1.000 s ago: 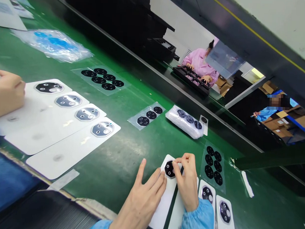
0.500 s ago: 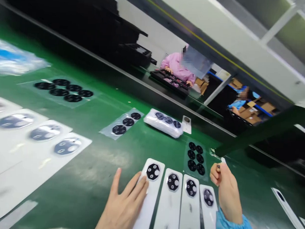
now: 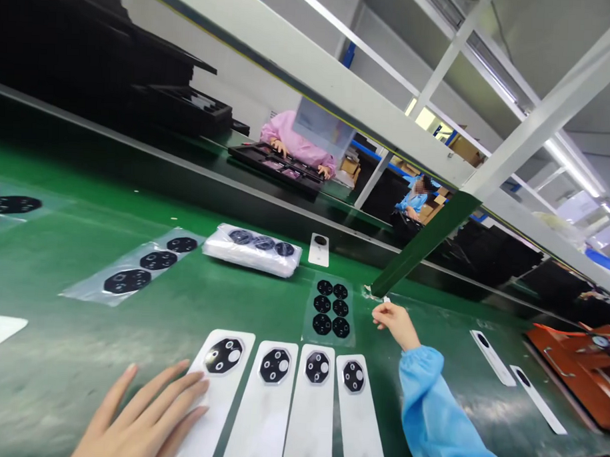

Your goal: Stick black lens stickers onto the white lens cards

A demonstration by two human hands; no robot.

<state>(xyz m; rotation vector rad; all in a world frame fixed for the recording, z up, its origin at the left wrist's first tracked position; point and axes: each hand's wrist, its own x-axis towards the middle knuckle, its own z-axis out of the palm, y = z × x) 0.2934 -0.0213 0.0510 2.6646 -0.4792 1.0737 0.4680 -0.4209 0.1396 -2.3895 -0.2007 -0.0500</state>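
Our left hand lies spread at half past seven; our right hand, fingers bunched, is at four, and we cannot tell whether it grips anything.
On our green table, the white panel under our left fingertips lies at seven o'clock, three matching panels to its three o'clock. We see a plastic-wrapped packet at half past eight, a sticker sheet at five.

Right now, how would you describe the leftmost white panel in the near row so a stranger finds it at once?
On the green table, find the near row of four white panels with black octagonal plates. Take the leftmost panel: unlike its neighbours, it has the left hand over its left edge.
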